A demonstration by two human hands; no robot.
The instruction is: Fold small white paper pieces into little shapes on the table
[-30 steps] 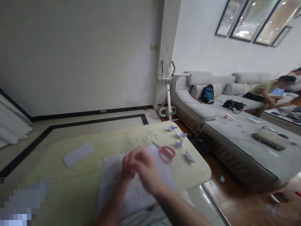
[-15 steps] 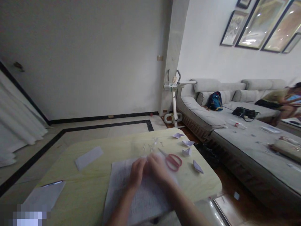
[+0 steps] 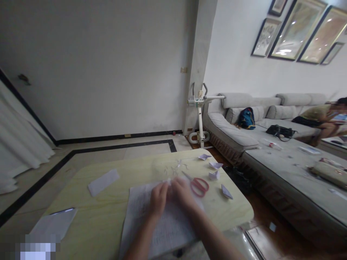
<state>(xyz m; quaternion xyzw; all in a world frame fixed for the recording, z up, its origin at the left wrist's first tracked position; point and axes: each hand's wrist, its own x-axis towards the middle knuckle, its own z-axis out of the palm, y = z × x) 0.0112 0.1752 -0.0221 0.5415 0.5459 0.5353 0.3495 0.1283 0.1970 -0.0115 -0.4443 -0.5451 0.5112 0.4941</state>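
Observation:
My left hand (image 3: 158, 198) and my right hand (image 3: 182, 194) lie close together over the far edge of a white sheet of paper (image 3: 159, 224) on a pale yellow table (image 3: 114, 196). Both hands have their fingers curled and pinched at the paper's top edge; what sits between the fingertips is too small and blurred to name. Red-handled scissors (image 3: 197, 184) rest just right of my right hand. Several small folded paper pieces (image 3: 215, 169) are lined up along the table's right side.
A white paper strip (image 3: 103, 181) and a larger sheet (image 3: 52, 225) are on the table's left. Paper scraps (image 3: 173, 168) lie beyond my hands. A grey sofa (image 3: 271, 151) with bags stands right, a person seated at its far end. A white exercise machine (image 3: 200, 117) stands by the wall.
The view has swung up and steadied. My hands have moved forward on the sheet and come together at its far edge; the last half second shows almost no movement.

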